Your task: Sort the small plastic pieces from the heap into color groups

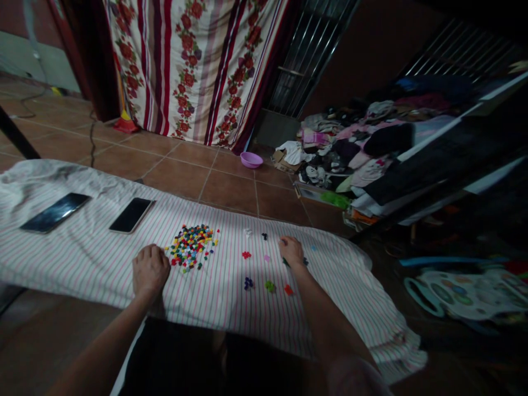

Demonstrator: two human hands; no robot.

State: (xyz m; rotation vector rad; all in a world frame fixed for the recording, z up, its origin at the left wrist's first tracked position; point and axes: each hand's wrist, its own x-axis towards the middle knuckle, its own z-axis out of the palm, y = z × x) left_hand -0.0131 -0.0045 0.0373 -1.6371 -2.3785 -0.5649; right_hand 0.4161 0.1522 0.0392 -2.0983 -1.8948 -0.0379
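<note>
One floral striped curtain (pixel 198 71) is hanging above the tiled floor (pixel 177 159), where one pink basin (pixel 251 160) is standing. A striped cloth (pixel 223 297) is bearing two dark-screened devices, a larger one (pixel 55 213) and a phone (pixel 131 215). One mixed pile of coloured pieces (pixel 192 246), too many to count, is lying near the middle. To its right, ten small groups are sitting apart: white (pixel 247 232), black (pixel 264 236), red (pixel 246 255), pink (pixel 267 258), dark blue (pixel 248 283), lime (pixel 269 286), orange (pixel 288 289), dark green (pixel 285 262), dark grey (pixel 305 260) and light blue (pixel 313 247). The left hand (pixel 150 268) is resting just beside the pile, fingers bending; whether they are gripping anything, I cannot tell. The right hand (pixel 291 251) is curling among the groups, near the dark green one; its fingertips are too unclear to tell whether they are pinching anything
</note>
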